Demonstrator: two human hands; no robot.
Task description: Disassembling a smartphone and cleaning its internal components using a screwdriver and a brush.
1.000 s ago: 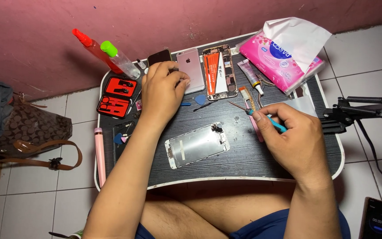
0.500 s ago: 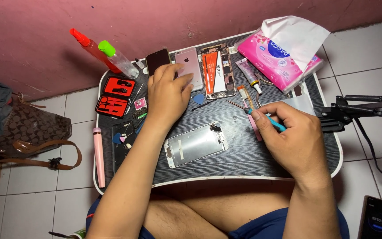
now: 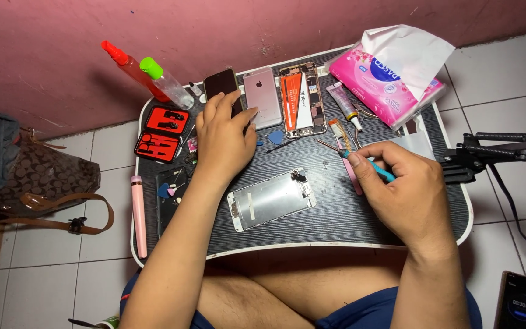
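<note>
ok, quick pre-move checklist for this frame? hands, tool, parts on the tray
1. Right hand grips the thin teal-handled tool: ok.
2. Tool tip seated on any part: cannot tell, it hangs above the dark striped lap tray.
3. Left hand is flat by the black phone and the pink-backed phone, holding nothing: ok.
4. Silver rectangular screen panel lies flat between the hands, untouched: ok.
5. Opened phone body with orange-labelled battery lies inside the tray rim: ok.
6. Small loose screws: cannot tell, too small.
</note>
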